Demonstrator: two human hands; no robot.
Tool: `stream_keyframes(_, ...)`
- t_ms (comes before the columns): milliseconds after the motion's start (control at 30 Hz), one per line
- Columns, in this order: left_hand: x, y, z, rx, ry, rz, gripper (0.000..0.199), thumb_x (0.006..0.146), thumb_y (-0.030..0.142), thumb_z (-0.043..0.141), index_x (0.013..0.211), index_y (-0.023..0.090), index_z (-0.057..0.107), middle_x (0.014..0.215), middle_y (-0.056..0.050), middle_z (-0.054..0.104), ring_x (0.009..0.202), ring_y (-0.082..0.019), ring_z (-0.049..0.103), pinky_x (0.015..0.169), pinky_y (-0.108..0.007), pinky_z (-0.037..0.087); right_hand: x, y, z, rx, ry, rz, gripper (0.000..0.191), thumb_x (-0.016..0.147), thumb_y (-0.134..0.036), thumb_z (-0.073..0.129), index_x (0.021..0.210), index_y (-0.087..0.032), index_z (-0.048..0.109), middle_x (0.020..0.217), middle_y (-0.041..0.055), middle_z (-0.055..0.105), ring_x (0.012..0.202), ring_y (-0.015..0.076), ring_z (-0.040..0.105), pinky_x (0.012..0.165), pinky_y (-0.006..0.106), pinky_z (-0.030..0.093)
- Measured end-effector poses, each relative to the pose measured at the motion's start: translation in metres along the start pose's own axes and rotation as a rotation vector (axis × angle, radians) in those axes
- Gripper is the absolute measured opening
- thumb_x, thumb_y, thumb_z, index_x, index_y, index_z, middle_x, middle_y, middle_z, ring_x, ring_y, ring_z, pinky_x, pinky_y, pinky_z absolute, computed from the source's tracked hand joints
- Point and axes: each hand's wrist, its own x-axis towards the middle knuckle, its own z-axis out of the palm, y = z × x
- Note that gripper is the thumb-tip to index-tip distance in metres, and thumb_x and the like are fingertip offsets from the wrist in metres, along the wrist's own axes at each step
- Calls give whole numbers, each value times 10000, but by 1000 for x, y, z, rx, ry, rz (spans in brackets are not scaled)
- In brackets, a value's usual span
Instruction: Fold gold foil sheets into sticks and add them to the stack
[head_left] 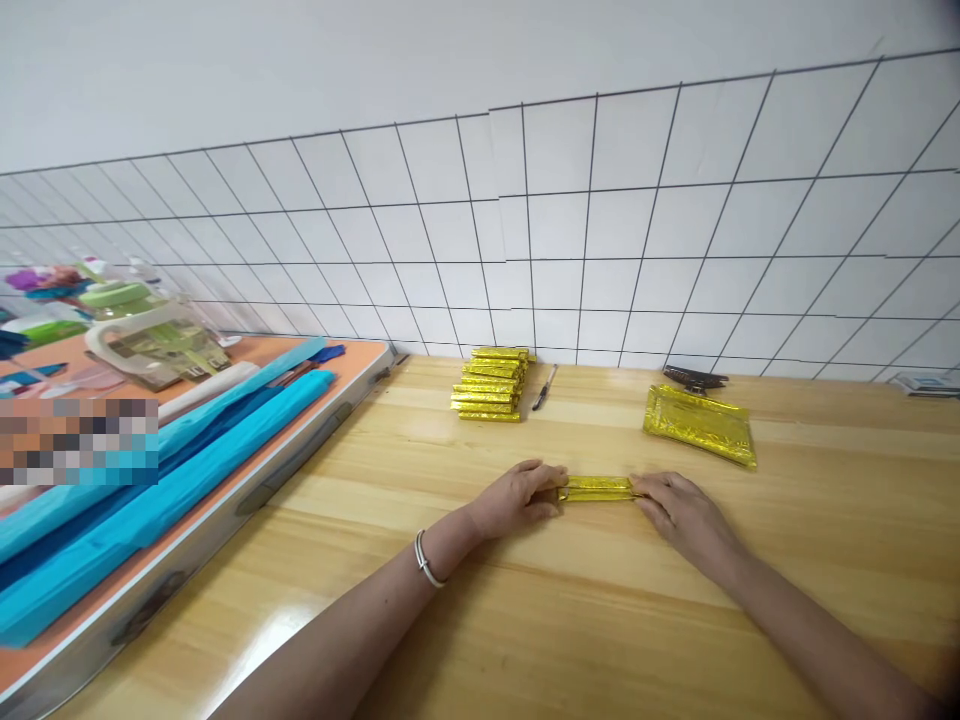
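Observation:
A folded gold foil strip (598, 489) lies level on the wooden table (525, 620), with a lengthwise crease showing. My left hand (523, 495), with a bracelet at the wrist, grips its left end between thumb and fingers. At the right end, my right hand (673, 508) pinches the same strip. Beyond my left hand sits a stack of narrow folded gold strips (491, 385). Flat gold foil sheets (700, 425) lie beyond my right hand.
A pen (545, 388) lies beside the stack. A dark hair clip (696, 379) touches the back of the foil sheets. On the left, a raised orange-topped board (360, 368) bears blue rolls (225, 470) and a green-lidded container (116, 293). A tiled wall (555, 240) stands behind.

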Motion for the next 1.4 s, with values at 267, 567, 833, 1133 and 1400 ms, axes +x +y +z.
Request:
stream_keyframes(267, 3, 5, 11, 69, 48, -92, 282, 835, 234, 558, 1111, 243, 502, 1200, -19, 586, 1065, -169, 552, 1044, -333, 323, 1, 1, 0, 33, 2, 34, 277, 884, -267, 448, 1138, -267, 556, 1051, 55, 625, 974, 192, 573, 865, 362, 491)
stream_keyframes(567, 3, 8, 12, 111, 47, -25, 161, 905, 165, 429, 962, 238, 560, 1184, 11, 600, 1186, -119, 485, 1052, -333, 288, -1, 4, 2, 79, 19, -7, 274, 855, -238, 485, 1100, -282, 598, 1106, 42, 624, 994, 190, 573, 875, 368, 493)
stream_keyframes(833, 7, 18, 19, 68, 153, -125, 129, 884, 175, 476, 877, 223, 595, 1085, 3, 647, 1099, -148, 553, 1037, -366, 321, 3, -7, -8, 184, -14, 56, 206, 858, -255, 476, 975, -272, 645, 1101, 24, 647, 1023, 201, 553, 864, 379, 475)
stream_keyframes(1133, 12, 26, 33, 5, 362, -283, 108, 798, 120, 523, 758, 201, 583, 949, -8, 661, 906, -159, 586, 851, -302, 463, 16, -23, -17, 155, -53, 165, 158, 803, -210, 481, 712, -235, 607, 1024, 1, 682, 843, 194, 574, 715, 317, 452)
stream_keyframes(1400, 23, 23, 43, 88, 429, -378, 154, 731, 75, 510, 612, 173, 514, 743, -31, 603, 773, -164, 551, 750, -306, 452, 18, -23, -9, 41, -29, 209, 136, 770, -201, 503, 663, -232, 581, 950, -11, 692, 762, 173, 546, 621, 256, 419)
